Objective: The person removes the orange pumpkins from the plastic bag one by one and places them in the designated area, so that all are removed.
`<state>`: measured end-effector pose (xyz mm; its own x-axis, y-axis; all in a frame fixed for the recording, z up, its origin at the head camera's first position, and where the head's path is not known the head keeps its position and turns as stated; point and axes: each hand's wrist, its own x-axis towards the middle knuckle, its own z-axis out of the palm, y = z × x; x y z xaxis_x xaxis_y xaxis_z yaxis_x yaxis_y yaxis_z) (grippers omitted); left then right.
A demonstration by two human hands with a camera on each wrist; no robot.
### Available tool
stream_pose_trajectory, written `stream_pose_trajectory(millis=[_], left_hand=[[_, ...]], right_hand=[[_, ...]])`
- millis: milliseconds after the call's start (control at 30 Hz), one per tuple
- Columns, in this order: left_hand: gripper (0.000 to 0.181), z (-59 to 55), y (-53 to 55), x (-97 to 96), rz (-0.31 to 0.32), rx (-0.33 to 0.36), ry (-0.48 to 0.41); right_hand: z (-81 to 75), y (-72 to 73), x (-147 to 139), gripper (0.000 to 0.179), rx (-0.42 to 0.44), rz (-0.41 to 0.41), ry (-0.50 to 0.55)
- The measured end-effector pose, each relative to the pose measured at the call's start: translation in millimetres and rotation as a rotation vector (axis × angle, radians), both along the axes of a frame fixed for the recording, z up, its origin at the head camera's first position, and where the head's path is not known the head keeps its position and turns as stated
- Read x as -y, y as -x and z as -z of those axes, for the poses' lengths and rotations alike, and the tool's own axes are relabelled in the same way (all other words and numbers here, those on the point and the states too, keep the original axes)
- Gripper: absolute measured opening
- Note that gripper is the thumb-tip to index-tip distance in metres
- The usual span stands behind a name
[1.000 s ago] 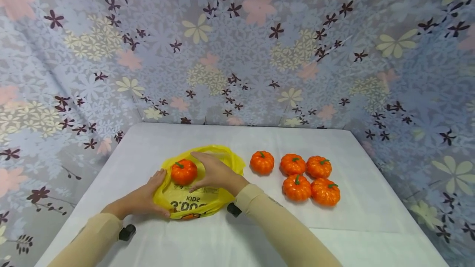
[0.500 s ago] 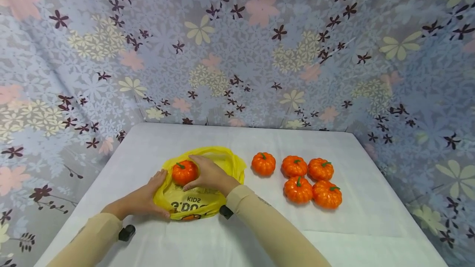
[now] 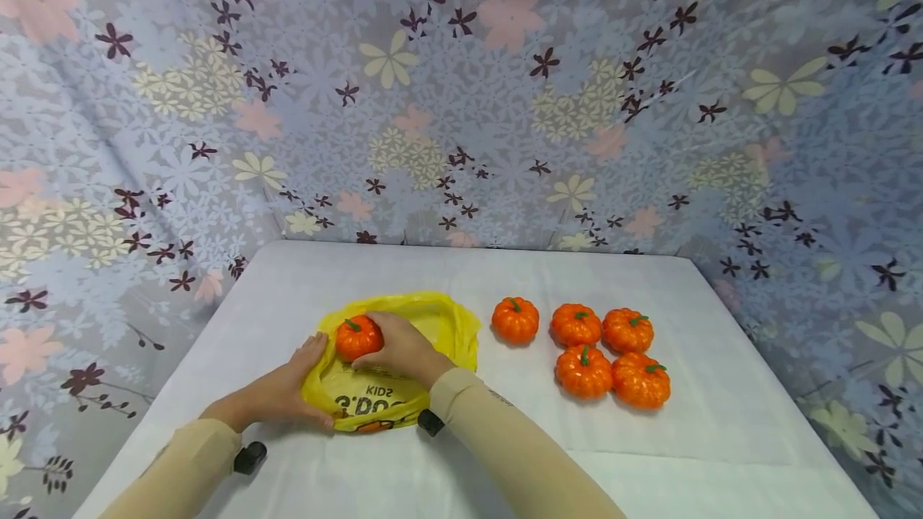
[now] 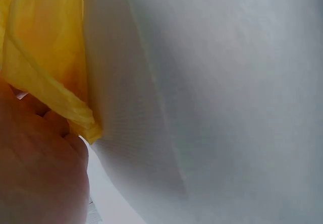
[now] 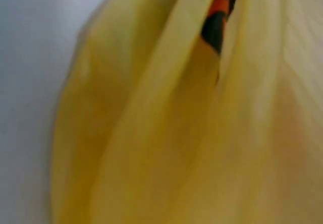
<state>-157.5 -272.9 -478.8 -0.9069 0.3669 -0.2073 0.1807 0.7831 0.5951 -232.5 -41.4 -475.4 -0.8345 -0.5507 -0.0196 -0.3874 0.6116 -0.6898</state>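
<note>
A small orange toy pumpkin [image 3: 355, 339] with a green stem sits inside the mouth of a yellow plastic bag [image 3: 440, 323] lying on the table. My right hand [image 3: 404, 347] reaches into the bag and grips this pumpkin from its right side, fingers behind and thumb in front. On the bag's left side my left hand [image 3: 277, 391] holds the rim, thumb toward the front. In the left wrist view the left hand [image 4: 43, 158] has its fingers curled against the yellow plastic. Only yellow folds of the bag [image 5: 151, 133] and a dark and orange print fill the right wrist view.
To the right of the bag stands a lone pumpkin [image 3: 515, 321]. Farther right, several more pumpkins [image 3: 582, 372] sit in a close cluster on the white tabletop [image 3: 692, 423]. A floral cloth [image 3: 461, 102] hangs behind the table.
My right hand has moved left inside the bag and closed on the pumpkin there. My left hand keeps its place on the rim. The other pumpkins stay in their arrangement.
</note>
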Motion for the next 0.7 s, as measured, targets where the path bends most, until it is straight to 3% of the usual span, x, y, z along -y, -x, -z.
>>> stream_pose_trajectory(millis=[200, 433, 700], left_hand=[[0.141, -0.3, 0.3, 0.7, 0.012, -0.01, 0.006], [0.141, -3.9, 2.3, -0.8, 0.021, -0.011, 0.022], [0.142, -7.1, 0.5, -4.8, 0.011, 0.006, 0.011]], right_hand=[[-6.0, -2.7, -9, 0.086, -0.007, -0.021, 0.047], [-23.2, -1.9, -27, 0.088, 0.003, -0.022, 0.131], [-33.4, -0.3, -37, 0.091, -0.005, -0.009, 0.146]])
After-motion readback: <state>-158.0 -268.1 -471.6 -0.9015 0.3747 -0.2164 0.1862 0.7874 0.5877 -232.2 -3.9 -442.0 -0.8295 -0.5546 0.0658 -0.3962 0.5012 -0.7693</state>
